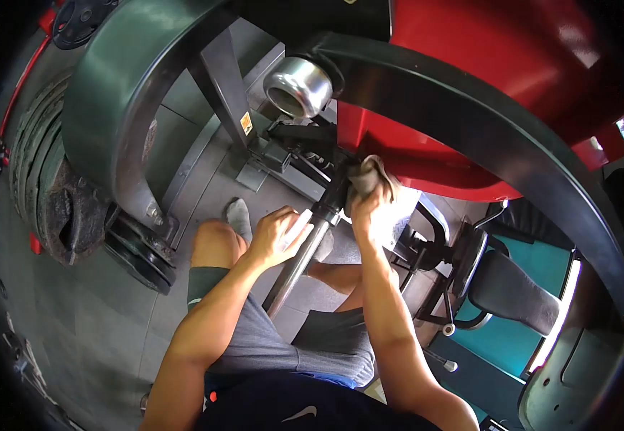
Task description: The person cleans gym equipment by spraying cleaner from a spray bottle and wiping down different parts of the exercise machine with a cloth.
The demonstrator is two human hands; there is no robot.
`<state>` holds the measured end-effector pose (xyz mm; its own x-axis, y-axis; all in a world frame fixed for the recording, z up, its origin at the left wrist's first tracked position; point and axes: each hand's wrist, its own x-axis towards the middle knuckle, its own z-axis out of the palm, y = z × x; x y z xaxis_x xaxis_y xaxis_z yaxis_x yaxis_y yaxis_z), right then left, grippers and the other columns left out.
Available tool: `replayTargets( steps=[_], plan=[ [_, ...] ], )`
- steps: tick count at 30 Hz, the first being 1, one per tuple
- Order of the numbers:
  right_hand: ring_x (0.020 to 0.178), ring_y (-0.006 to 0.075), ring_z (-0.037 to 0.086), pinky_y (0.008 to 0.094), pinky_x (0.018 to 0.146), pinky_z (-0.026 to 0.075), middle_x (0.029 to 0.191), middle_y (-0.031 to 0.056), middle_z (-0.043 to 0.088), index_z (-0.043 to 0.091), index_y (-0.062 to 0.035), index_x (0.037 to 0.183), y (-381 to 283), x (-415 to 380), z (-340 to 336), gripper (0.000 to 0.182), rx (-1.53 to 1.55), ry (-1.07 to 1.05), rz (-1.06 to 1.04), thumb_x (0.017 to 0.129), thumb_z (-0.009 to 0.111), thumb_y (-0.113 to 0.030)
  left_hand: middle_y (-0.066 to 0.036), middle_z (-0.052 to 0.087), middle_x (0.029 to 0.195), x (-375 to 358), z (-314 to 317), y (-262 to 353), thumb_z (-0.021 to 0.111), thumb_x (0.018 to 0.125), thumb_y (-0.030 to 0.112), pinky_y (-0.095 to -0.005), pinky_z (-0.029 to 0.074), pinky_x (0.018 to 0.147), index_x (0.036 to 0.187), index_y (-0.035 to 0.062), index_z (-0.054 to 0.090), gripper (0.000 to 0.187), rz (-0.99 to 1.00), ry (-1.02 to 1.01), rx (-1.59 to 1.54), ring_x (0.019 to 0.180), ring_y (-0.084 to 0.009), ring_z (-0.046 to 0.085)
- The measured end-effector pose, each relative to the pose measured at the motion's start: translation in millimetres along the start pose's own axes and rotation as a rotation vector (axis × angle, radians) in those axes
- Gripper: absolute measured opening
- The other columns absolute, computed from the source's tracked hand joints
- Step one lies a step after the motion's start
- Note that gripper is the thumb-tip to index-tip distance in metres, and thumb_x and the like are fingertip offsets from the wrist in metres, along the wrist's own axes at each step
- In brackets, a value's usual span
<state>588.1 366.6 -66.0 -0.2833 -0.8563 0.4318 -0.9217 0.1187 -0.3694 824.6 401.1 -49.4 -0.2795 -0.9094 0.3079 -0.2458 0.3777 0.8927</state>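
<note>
A brownish-grey cloth [371, 174] is bunched in my right hand [371, 212], whose fingers are closed around it. The cloth lies against the upper dark end of a metal bar [292, 271], just below a red panel [427, 154]. My left hand [276, 235] is curled just left of the bar, near its black collar [325, 213]. A bright white strip shows along the thumb side of that hand; whether it is an object or glare I cannot make out. The bar slopes down between my legs, bare silver along its lower length.
Curved dark frame arms [470, 93] arch overhead, one with a shiny metal cylinder [298, 87]. Weight plates [68, 208] are stacked at left beside another curved arm [122, 93]. A black padded seat [513, 291] stands at right over a teal surface [542, 266]. Grey tiles cover the floor.
</note>
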Motion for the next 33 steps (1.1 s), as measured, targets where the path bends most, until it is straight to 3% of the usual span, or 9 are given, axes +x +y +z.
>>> replayTargets(
  steps=[8,11,14,19,24,28,29,31,33],
  plan=[
    [0.124,0.0444,0.048,0.0559,0.104,0.039,0.128,0.0215,0.059,0.061,0.0001,0.126,8.1,-14.8,43.2,0.057,0.055,-0.192,-0.154,0.070,0.066,-0.004,-0.012,0.062,0.077,4.7,9.1,-8.2,0.072,0.086,0.011,-0.0416,0.053,0.060,0.097,0.0020,0.068,0.015,0.039,-0.046,0.017,0.068,-0.0320,0.062],
    [0.126,0.0401,0.045,0.0547,0.104,0.039,0.129,0.0187,0.059,0.060,0.0003,0.126,-41.0,-1.2,25.3,0.048,-0.183,-0.588,-0.277,0.079,0.059,-0.010,-0.014,0.063,0.076,8.8,10.4,-0.6,0.070,0.086,0.007,-0.0427,0.052,0.064,0.085,0.0006,0.064,0.008,-0.033,-0.054,-0.003,0.070,-0.0340,0.062],
    [0.123,0.0423,0.044,0.0601,0.101,0.037,0.124,0.0178,0.058,0.063,0.0016,0.114,-24.6,-13.4,87.8,0.050,-0.316,-0.357,-0.333,0.070,0.069,-0.020,-0.016,0.064,0.081,4.4,10.7,-3.5,0.068,0.087,0.007,-0.0417,0.051,0.066,0.088,-0.0008,0.063,0.009,-0.051,-0.098,-0.074,0.074,-0.0354,0.063],
    [0.133,0.0414,0.040,0.0500,0.112,0.032,0.134,0.0174,0.054,0.058,0.0030,0.129,-28.3,-62.0,17.7,0.068,-0.022,-0.297,-0.114,0.070,0.076,-0.025,-0.016,0.065,0.083,5.4,3.6,-5.9,0.070,0.086,0.007,-0.0407,0.052,0.068,0.091,-0.0004,0.065,0.010,-0.045,-0.042,0.010,0.076,-0.0344,0.065],
    [0.143,0.0273,0.031,0.0372,0.117,0.026,0.157,0.0140,0.032,0.030,-0.0029,0.153,2.5,-35.6,35.1,0.071,1.318,-0.325,1.299,0.104,0.044,-0.052,-0.016,0.066,0.083,2.7,0.1,-14.1,0.070,0.088,0.009,-0.0412,0.051,0.066,0.092,0.0009,0.066,0.010,-0.094,-0.059,0.034,0.075,-0.0350,0.065],
    [0.135,0.0334,0.043,0.0434,0.116,0.030,0.146,0.0176,0.047,0.039,-0.0071,0.148,49.6,-80.9,60.0,0.055,0.689,-0.039,0.450,0.101,0.051,-0.031,-0.017,0.065,0.083,2.5,-1.1,-16.5,0.068,0.088,0.007,-0.0415,0.051,0.067,0.089,-0.0003,0.065,0.008,-0.088,-0.037,0.003,0.075,-0.0362,0.065],
    [0.120,0.0264,0.054,0.0389,0.105,0.043,0.125,0.0130,0.058,0.049,-0.0077,0.140,48.4,-82.5,42.4,0.047,1.112,0.100,0.946,0.100,0.055,-0.031,-0.018,0.065,0.083,1.9,-1.7,-18.2,0.067,0.088,0.006,-0.0416,0.051,0.067,0.088,-0.0008,0.064,0.007,-0.094,-0.037,-0.009,0.075,-0.0365,0.064],
    [0.126,0.0278,0.051,0.0429,0.109,0.040,0.140,0.0138,0.052,0.051,-0.0108,0.138,29.9,-22.4,-6.9,0.052,1.581,0.448,1.304,0.100,0.053,-0.045,-0.018,0.065,0.083,4.8,-1.7,-17.0,0.067,0.088,0.006,-0.0417,0.051,0.067,0.088,-0.0013,0.064,0.008,-0.072,-0.045,-0.021,0.075,-0.0367,0.065],
    [0.120,0.0246,0.055,0.0418,0.104,0.045,0.134,0.0104,0.057,0.054,-0.0116,0.135,62.7,30.6,-5.7,0.055,1.686,0.565,1.325,0.098,0.054,-0.052,-0.018,0.064,0.082,1.8,3.6,-12.3,0.066,0.089,0.007,-0.0425,0.050,0.068,0.088,-0.0014,0.064,0.009,-0.106,-0.045,-0.016,0.075,-0.0377,0.064]
  ],
)
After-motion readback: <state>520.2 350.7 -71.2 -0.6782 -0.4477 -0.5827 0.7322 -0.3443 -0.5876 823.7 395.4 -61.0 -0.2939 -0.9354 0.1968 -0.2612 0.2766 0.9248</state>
